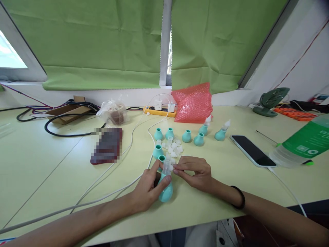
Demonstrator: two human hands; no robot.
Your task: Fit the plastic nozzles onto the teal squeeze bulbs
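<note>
Near the table's front edge, my left hand (149, 187) is closed round a teal bulb (166, 192) with a clear neck piece on top. Thumb and forefinger of my right hand (196, 173) pinch a small whitish piece (171, 167) beside that neck. Just behind, small translucent white pieces (175, 149) lie in a loose pile. Several open-topped teal bulbs (186, 136) stand around the pile, two of them close behind my left hand. Farther right, an upright teal bulb (203, 129) and a tilted one (220, 134) carry clear tips.
White cables (131, 137) cross the table from a yellow power strip (159, 112). A red bubble-wrap bag (194, 104) lies at the back. To the right are a phone (253, 151), a large green-labelled bottle (303, 142) and a green fan (272, 102); a dark red item (107, 145) lies left.
</note>
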